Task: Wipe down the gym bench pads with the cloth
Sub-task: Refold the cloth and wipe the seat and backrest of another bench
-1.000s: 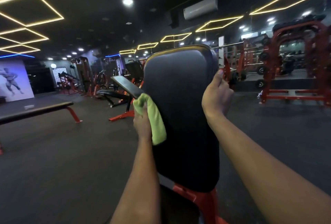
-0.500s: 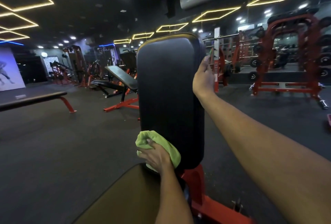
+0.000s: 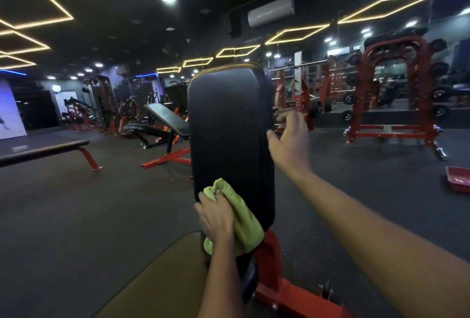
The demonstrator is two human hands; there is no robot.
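The green cloth (image 3: pixel 236 218) is bunched under the left hand (image 3: pixel 216 218), which presses it against the lower left corner of the upright back pad (image 3: pixel 229 127). That hand's fingers curl over the cloth's upper fold and grip it, one fingertip tucked into the bunch. The rest of the cloth spills down to the right of the wrist, past the pad's bottom edge. Just below this hand the seat pad (image 3: pixel 162 279) begins and runs out of the bottom of the view. I cannot tell whether the cloth's lowest corner touches it.

The right hand (image 3: pixel 290 145) is higher, just beside the back pad's right edge and about halfway up it. It is blurred, with fingers spread and straight, holding nothing. The thumb tip lies at the edge seam, but contact cannot be made out. Between the two hands the pad's black face is bare, and its rounded top edge stands well above both.

Below and to the right of the left wrist, the red frame (image 3: pixel 274 267) carries the pad. Far out to the right of the right forearm a red tray (image 3: pixel 457 181) sits on the floor (image 3: pixel 76 216), cut off by the picture's edge – its contents cannot be seen.

Left of the left hand the dark floor lies open as far as a flat bench (image 3: pixel 45 150) and an incline bench (image 3: pixel 165 124), both well apart from it. Beyond the right hand stands a red rack (image 3: pixel 396 94) hung with plates.
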